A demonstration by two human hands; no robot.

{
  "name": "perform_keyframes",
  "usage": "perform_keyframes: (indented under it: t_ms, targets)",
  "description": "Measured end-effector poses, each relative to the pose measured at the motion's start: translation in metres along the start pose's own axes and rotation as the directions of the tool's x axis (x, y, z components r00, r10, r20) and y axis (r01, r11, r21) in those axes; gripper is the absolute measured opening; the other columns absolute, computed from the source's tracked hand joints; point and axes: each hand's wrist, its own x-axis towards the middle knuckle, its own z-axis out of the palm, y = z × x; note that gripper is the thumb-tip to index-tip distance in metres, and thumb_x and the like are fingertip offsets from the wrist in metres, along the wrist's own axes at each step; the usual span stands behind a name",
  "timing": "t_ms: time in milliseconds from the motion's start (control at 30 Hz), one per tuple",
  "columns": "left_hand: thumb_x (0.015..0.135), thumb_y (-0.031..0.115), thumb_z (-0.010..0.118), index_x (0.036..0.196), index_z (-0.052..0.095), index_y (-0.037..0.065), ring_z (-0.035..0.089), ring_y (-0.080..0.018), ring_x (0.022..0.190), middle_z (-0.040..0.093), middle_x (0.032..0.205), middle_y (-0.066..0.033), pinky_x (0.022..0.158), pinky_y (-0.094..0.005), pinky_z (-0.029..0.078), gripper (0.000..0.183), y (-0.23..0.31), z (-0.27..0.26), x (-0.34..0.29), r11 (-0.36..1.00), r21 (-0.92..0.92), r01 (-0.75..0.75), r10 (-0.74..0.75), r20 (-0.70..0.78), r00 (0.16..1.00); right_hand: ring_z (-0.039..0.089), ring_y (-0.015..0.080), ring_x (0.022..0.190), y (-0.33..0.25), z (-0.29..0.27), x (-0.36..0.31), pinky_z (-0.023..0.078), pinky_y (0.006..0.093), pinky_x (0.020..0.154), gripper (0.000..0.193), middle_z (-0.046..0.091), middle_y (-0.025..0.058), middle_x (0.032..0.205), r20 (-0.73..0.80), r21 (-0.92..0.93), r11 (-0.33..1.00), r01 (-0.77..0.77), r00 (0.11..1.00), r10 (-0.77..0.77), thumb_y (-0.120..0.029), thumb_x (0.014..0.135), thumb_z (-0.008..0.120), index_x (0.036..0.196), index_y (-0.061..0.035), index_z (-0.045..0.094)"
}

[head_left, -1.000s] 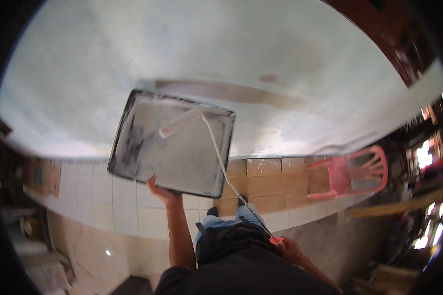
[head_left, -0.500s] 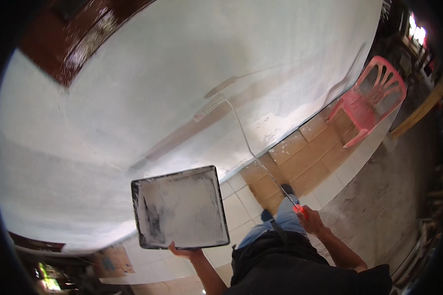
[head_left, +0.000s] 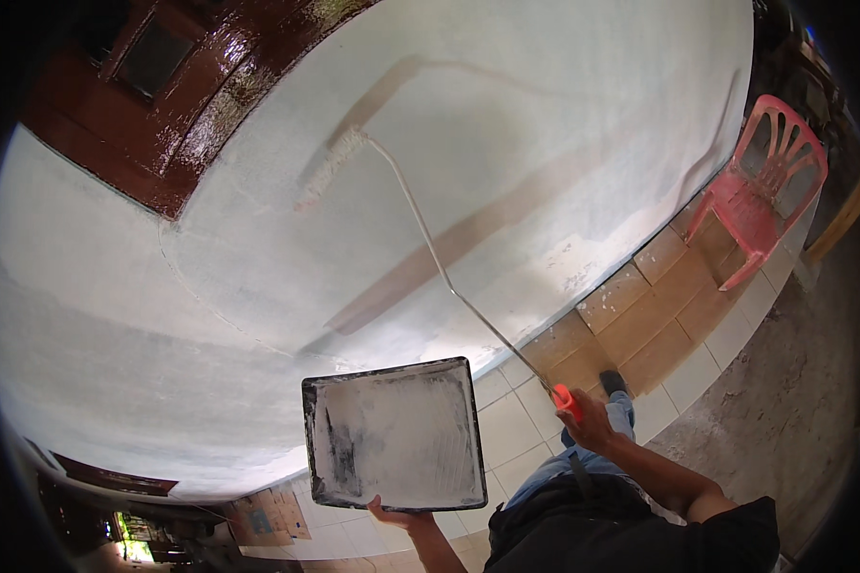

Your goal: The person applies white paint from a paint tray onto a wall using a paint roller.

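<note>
My right hand point(head_left: 591, 426) is wrapped round the red-orange handle of a long-framed paint roller point(head_left: 437, 256). Its pale roller sleeve point(head_left: 333, 168) is up at the wall point(head_left: 258, 267); whether it touches the surface I cannot tell. With my left hand point(head_left: 398, 517) I hold a black-rimmed paint tray point(head_left: 395, 436) by its near edge, thumb over the rim and the other fingers hidden beneath. Whitish paint coats the tray's inside, with a dark patch toward its left side. The wall is pale grey-white, marked by shadows and rough, flaking spots along its foot.
A pink plastic chair point(head_left: 750, 205) stands by the wall at the right. Brown cardboard sheets point(head_left: 631, 320) cover white floor tiles point(head_left: 526, 425) along the wall's foot. Glossy dark-red woodwork point(head_left: 105, 124) is at the upper left. Rough concrete ground point(head_left: 745, 420) lies to the right.
The roller has swung up and to the left against the wall, my right hand rising slightly. The tray appears lower and farther right as the whole view shifts.
</note>
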Motion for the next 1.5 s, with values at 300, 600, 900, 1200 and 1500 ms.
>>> perform_keyframes:
  t_ms: [300,600,900,1200,1500]
  targets:
    - [0.064,0.046,0.05,0.12,0.045,0.003,0.044,-0.033,0.112,0.047,0.121,-0.0146,0.089,-0.0479,0.038,0.071,-0.006,-0.031,0.03,0.999,0.049,-0.008,0.011,-0.075,0.997,0.058,0.0419,0.067,0.041,0.003,0.02,0.044,0.0454,0.058,0.035,0.058,0.0222,0.07,0.074,0.05,0.965,-0.258,0.964,0.254,-0.034,0.085,0.058,0.1,-0.0034,0.051]
    - [0.065,0.046,0.049,0.123,0.043,0.003,0.045,-0.0349,0.112,0.047,0.122,-0.016,0.089,-0.0498,0.038,0.073,0.0,-0.041,0.039,0.991,0.134,-0.027,0.032,-0.036,0.999,0.058,0.0424,0.065,0.094,0.03,-0.028,0.044,0.0473,0.055,0.034,0.058,0.0208,0.068,0.02,0.081,0.97,-0.231,0.973,0.23,-0.037,0.087,0.054,0.097,-0.0042,0.05]
    - [0.064,0.046,0.05,0.126,0.041,0.004,0.044,-0.0353,0.112,0.046,0.123,-0.0156,0.089,-0.0501,0.038,0.075,0.003,-0.026,0.022,0.981,0.189,-0.031,0.042,-0.054,0.998,0.058,0.0418,0.069,0.1,0.051,0.035,0.046,0.0463,0.057,0.03,0.059,0.0204,0.075,-0.082,0.066,0.996,-0.058,0.995,0.064,-0.032,0.086,0.054,0.096,-0.0042,0.049]
    - [0.065,0.046,0.047,0.128,0.04,0.004,0.043,-0.0356,0.114,0.045,0.125,-0.0164,0.09,-0.05,0.037,0.076,0.001,-0.029,0.027,0.99,0.14,-0.033,0.037,-0.025,0.999,0.057,0.0421,0.07,0.084,0.055,0.104,0.045,0.044,0.057,0.026,0.058,0.0198,0.075,-0.015,0.144,0.989,-0.047,0.999,0.05,-0.027,0.085,0.06,0.096,-0.0068,0.049]
    - [0.063,0.046,0.049,0.129,0.038,0.005,0.038,-0.0358,0.118,0.04,0.13,-0.0166,0.093,-0.0493,0.034,0.079,0.0,-0.02,0.027,0.988,0.139,-0.071,0.084,-0.087,0.993,0.058,0.0429,0.073,0.133,0.06,0.072,0.046,0.045,0.058,0.027,0.059,0.0211,0.078,-0.02,0.129,0.992,-0.017,1.0,0.02,-0.028,0.085,0.058,0.097,-0.0051,0.049]
